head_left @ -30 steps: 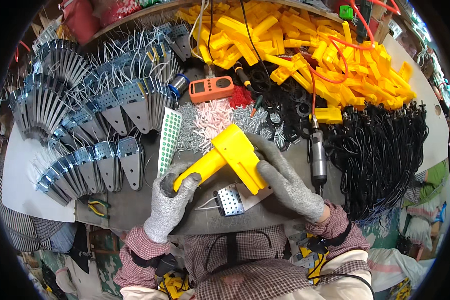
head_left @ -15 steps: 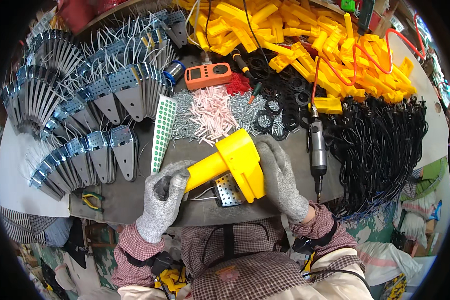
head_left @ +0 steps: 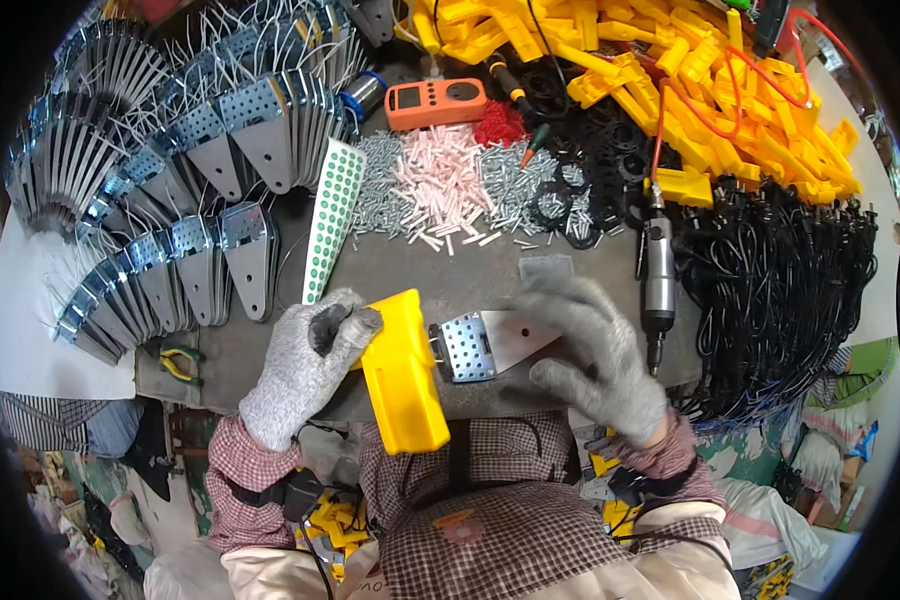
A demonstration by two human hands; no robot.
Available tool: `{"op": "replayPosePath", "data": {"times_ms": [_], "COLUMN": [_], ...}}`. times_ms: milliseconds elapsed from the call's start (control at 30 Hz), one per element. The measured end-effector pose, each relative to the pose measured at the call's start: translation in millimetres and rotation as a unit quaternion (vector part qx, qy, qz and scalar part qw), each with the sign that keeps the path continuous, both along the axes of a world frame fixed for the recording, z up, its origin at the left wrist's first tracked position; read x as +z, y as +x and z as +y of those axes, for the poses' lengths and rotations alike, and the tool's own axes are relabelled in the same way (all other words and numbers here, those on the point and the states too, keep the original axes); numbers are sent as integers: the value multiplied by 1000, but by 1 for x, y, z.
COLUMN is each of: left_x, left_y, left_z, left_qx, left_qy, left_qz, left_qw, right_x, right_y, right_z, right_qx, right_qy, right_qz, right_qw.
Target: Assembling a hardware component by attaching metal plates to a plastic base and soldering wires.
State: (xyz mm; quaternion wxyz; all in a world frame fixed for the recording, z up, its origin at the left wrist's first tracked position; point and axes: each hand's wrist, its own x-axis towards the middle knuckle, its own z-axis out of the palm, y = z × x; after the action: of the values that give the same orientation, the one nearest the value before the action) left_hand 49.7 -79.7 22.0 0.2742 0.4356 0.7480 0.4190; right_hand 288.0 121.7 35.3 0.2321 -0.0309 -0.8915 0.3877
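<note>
Left hand (head_left: 310, 365): fingers closed on the yellow housing, at its handle end.
Yellow housing (head_left: 407, 385): held at the near edge of the tabletop (head_left: 410, 268), its wide end reaching past that edge.
Right hand (head_left: 595, 350): blurred; fingers curved and spread wide, beside the metal bracket; contact cannot be determined.
Metal bracket (head_left: 470, 348): flat near the middle of the near edge, perforated end toward the housing.
Power driver (head_left: 660, 265): right of the right hand, bit toward the near edge.
Orange meter (head_left: 436, 103): toward the far edge.
</note>
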Motion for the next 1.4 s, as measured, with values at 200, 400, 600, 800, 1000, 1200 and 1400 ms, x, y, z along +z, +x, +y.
{"op": "replayPosePath", "data": {"times_ms": [200, 400, 600, 800, 1000, 1200, 1400], "left_x": [-47, -67, -55, -53, -40, -21, -15], "left_y": [19, 6, 3, 0, 6, 17, 19], "left_z": [3, -12, -12, -19, -14, 0, -3], "left_qx": [77, -53, -235, -203, -239, -295, -280], "left_qy": [-55, 147, 44, 55, 45, -77, -51], "left_qz": [134, 256, 307, 165, 186, 302, 273], "left_qw": [986, 954, 921, 964, 952, 903, 919], "right_x": [-53, -41, -55, -41, -45, -37, -32], "right_y": [-9, -49, -92, -89, -77, -95, -82], "right_z": [-24, 53, 93, 86, 55, 51, 68], "right_qx": [-54, -180, -233, -264, -163, -89, -151], "right_qy": [122, 119, 232, 243, 288, 377, 260], "right_qz": [-169, -128, -190, -185, -255, -301, -198], "right_qw": [976, 968, 925, 915, 909, 872, 933]}}
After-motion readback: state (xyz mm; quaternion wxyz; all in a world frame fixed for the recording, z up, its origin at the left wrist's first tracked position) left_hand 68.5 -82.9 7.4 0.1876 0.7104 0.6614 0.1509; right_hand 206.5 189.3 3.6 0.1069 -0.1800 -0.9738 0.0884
